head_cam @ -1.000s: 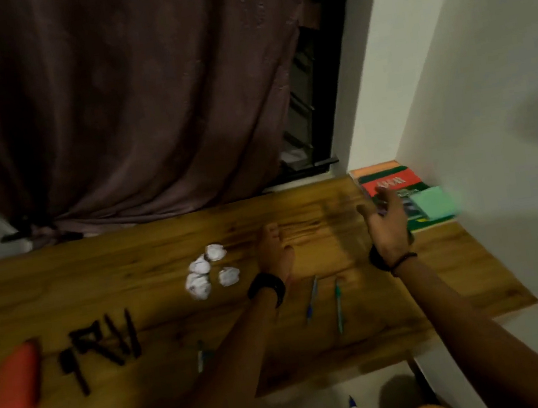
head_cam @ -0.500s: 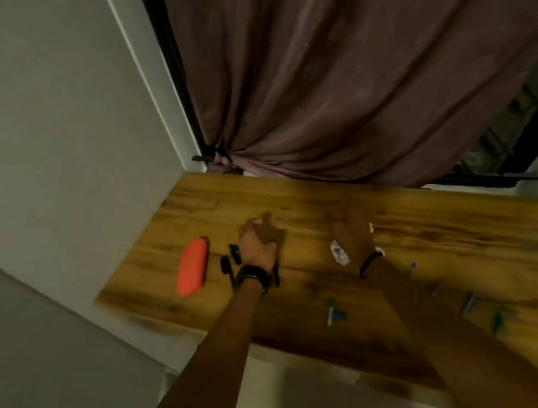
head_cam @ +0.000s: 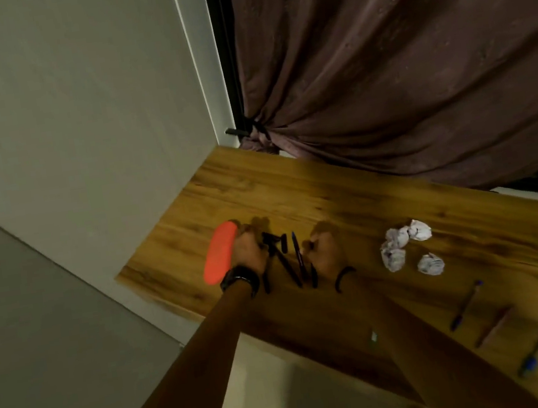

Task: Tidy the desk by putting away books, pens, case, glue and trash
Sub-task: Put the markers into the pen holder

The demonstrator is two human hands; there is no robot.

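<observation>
case (head_cam: 219, 258): left hand (head_cam: 248, 253) touches it, grip unclear.
pens (head_cam: 288, 265): right hand (head_cam: 323, 252) curled beside, maybe to gather them.

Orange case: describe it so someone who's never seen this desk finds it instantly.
Start at the wooden desk and go to its left end, by the grey wall. The orange case lies there, right beside the left hand. It is the only bright, rounded, oblong thing on the desk; the black pens next to it are thin and dark, and the crumpled paper balls are white.
</observation>
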